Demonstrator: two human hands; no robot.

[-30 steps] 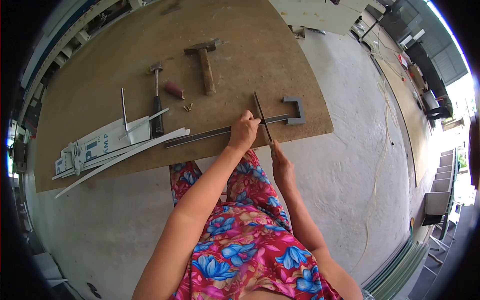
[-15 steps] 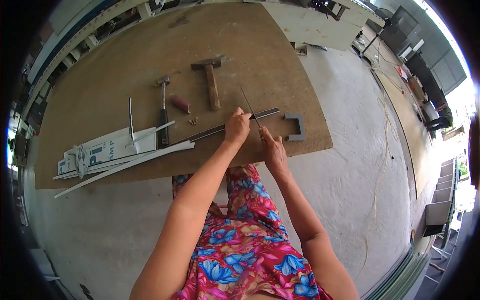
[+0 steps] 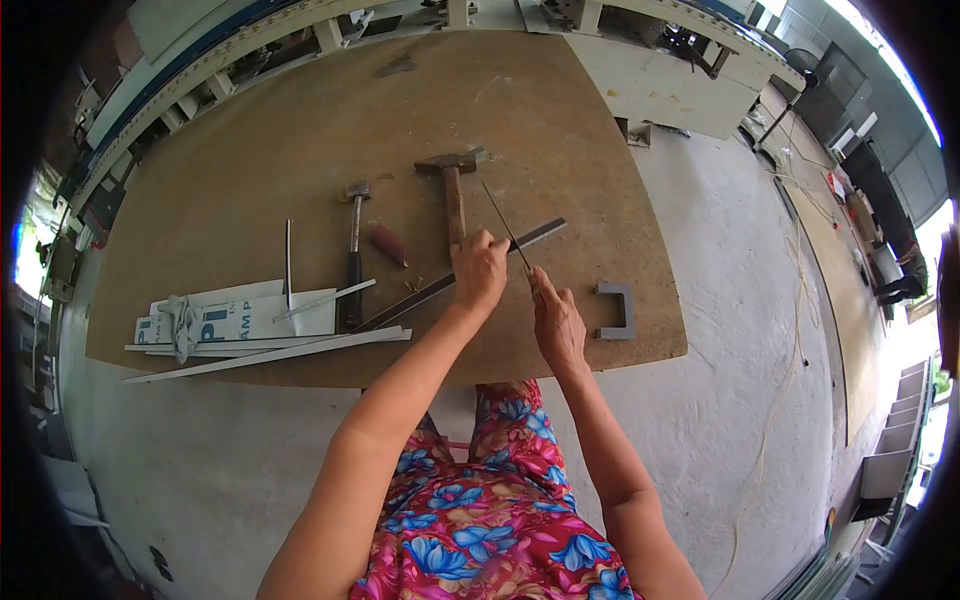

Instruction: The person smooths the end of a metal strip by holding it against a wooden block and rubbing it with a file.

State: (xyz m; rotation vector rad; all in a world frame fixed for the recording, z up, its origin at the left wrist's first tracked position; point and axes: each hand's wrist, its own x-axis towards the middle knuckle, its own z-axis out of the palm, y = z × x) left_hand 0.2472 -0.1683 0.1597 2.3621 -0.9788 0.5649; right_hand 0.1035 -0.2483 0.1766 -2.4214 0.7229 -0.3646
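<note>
My left hand [image 3: 482,270] is closed on a long, narrow dark metal strip [image 3: 542,234] that lies slantwise on the brown table. The strip's right end sticks out beyond my fingers. My right hand [image 3: 558,328] grips the lower end of a thin, dark file-like tool [image 3: 505,222]; its handle is mostly hidden in my fingers. That tool crosses the strip just right of my left hand, its tip pointing away from me. A large hammer [image 3: 455,198] with a wooden handle lies just beyond my left hand. Right of my right hand is a grey U-shaped piece [image 3: 628,312].
Left on the table [image 3: 280,130] are a small black-handled hammer [image 3: 355,250], a reddish-brown cylinder [image 3: 388,244] and small brass-coloured pieces [image 3: 412,285]. White strips [image 3: 290,352], a printed sheet [image 3: 225,318] and a cloth [image 3: 183,328] lie near its front edge. A person [image 3: 905,275] is far right.
The camera view has shifted, so the table and its things sit lower and further right. The thin tool still crosses the strip, with more of it showing above my right hand.
</note>
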